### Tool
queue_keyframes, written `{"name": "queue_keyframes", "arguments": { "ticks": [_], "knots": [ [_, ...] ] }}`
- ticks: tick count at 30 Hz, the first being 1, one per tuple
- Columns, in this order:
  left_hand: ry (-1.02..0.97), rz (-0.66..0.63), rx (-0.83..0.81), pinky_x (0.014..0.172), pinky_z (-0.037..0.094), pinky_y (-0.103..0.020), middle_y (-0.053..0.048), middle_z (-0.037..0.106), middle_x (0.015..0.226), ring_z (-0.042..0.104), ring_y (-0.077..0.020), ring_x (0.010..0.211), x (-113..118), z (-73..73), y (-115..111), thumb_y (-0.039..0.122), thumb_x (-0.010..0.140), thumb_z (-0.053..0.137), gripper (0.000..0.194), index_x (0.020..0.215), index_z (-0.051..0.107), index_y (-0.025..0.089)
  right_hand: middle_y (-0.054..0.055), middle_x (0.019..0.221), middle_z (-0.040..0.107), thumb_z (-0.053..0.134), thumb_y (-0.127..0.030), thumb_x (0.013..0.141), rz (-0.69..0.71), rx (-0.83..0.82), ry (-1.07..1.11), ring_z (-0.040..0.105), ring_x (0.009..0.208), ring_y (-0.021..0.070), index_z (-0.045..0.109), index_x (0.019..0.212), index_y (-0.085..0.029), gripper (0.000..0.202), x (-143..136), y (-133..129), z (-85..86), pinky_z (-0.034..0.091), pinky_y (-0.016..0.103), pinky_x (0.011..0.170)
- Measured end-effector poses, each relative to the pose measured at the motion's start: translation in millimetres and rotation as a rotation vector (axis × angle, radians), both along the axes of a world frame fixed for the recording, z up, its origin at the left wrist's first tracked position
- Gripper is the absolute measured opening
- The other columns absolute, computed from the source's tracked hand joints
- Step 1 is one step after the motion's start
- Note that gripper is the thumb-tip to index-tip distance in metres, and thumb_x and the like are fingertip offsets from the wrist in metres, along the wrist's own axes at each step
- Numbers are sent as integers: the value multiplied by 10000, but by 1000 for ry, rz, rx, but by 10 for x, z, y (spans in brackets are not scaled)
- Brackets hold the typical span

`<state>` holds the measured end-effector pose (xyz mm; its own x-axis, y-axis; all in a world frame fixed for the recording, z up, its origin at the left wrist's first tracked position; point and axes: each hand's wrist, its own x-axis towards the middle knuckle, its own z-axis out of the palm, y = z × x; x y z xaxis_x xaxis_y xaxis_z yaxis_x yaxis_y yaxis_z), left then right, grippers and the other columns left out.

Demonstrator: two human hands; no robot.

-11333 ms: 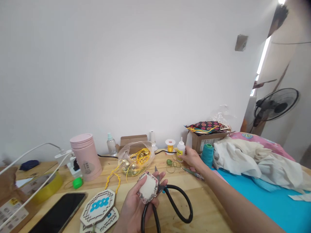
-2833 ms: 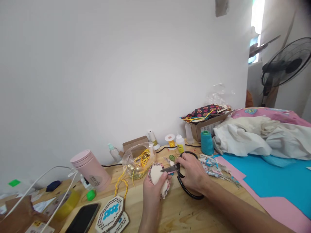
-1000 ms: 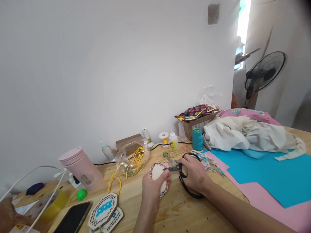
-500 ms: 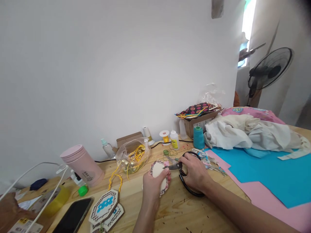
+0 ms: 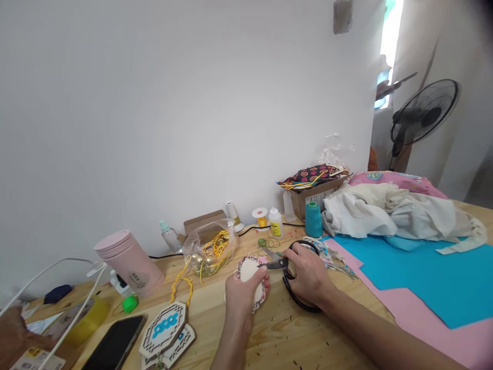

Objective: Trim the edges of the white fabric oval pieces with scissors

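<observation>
My left hand (image 5: 245,293) grips a flat cream piece with a patterned, scalloped edge (image 5: 248,270), its thumb lying across the face. Black-handled scissors (image 5: 298,300) are in my right hand (image 5: 310,270), fingers through and around the handles. The blades stand apart, and the lower one points at my left thumb by the piece's right edge. Whether it touches the piece I cannot tell. A small green coil of thread (image 5: 262,242) lies just beyond the blades. Fabric and paper scraps (image 5: 335,257) lie right of the scissors.
Blue sheets (image 5: 404,267) over pink paper (image 5: 431,318) cover the right side. Behind stand a teal thread cone (image 5: 314,221), a glue bottle (image 5: 276,223) and a box (image 5: 314,195). Leftward are a pink tumbler (image 5: 129,262), a phone (image 5: 115,343) and octagonal wooden ornaments (image 5: 165,329). Another person's hand (image 5: 15,336) shows far left.
The view has shifted slightly. My hands, the scissors and the cream piece keep nearly the same positions. The other person's hand at far left has moved a little.
</observation>
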<state>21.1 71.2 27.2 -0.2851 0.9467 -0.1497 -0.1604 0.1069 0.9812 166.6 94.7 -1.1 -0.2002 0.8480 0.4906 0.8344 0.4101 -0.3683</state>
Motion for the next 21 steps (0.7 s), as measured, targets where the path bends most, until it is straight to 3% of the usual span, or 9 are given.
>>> {"name": "queue_keyframes", "arguments": {
  "ticks": [7,21],
  "knots": [
    [-15,9,14,288,340,-168,5,572,387,470,-80,310,17,46,-36,274,478,740,272,598,559,109,34,772,497,529,-168,619,-1,-9,58,470,699,162,564,796,-187,182,20,-16,27,320,241,582],
    [-56,-45,61,366,381,-174,0,608,451,517,-88,388,-23,62,-41,241,484,746,335,746,581,111,37,804,508,538,-172,624,34,-60,28,494,725,166,563,837,-191,216,15,-1,34,331,243,597]
  ]
}}
